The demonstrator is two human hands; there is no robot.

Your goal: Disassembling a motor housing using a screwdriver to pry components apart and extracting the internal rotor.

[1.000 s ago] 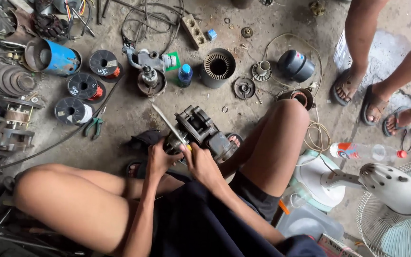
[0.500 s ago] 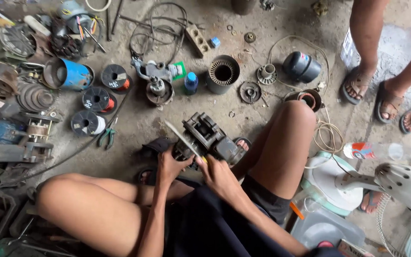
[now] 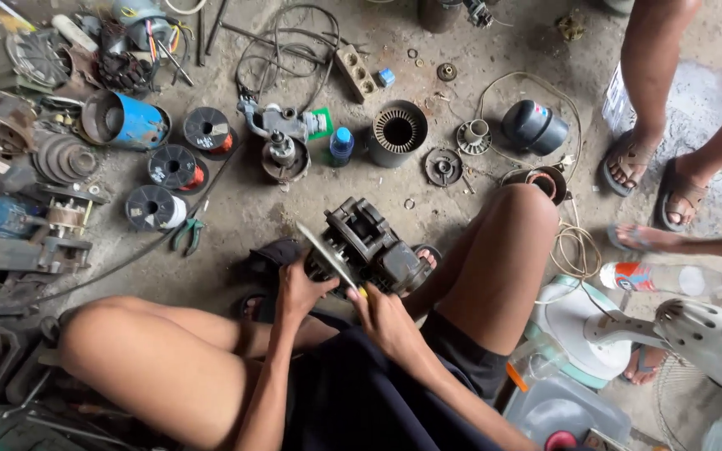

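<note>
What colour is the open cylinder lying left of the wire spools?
Blue cylinder, with a rusty brown inside; head view.

Blue can (image 3: 131,123), dk grey motor (image 3: 369,242)

We see a dark, greasy motor assembly (image 3: 369,246) lying tilted on the concrete floor (image 3: 244,209) between our knees, a thin metal blade (image 3: 325,255) angled against it.

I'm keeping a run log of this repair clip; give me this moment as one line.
left hand: grips grey motor unit | right hand: at unit's near end, yellow-handled tool, partly hidden | site: concrete floor
</note>
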